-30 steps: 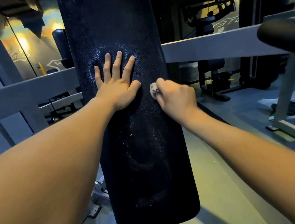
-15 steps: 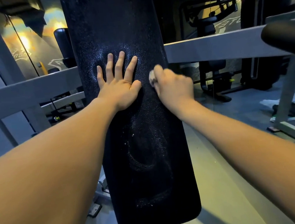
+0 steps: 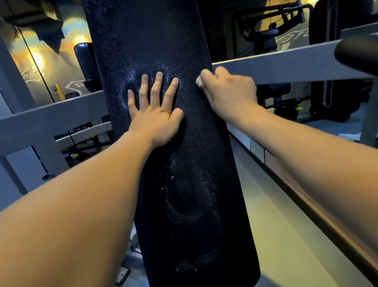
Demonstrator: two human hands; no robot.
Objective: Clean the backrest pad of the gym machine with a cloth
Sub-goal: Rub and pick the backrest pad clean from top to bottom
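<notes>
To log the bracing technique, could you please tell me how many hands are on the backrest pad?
2. The left hand lies flat, fingers spread, on the backrest pad; the right hand grips a small cloth at its right edge.

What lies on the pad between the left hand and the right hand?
In the head view, only a bare strip of the backrest pad separates the flat left hand from the right hand gripping the cloth.

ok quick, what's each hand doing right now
Left hand: open, fingers spread, flat on the backrest pad.
Right hand: closed round a small cloth at the pad's right edge.
</notes>
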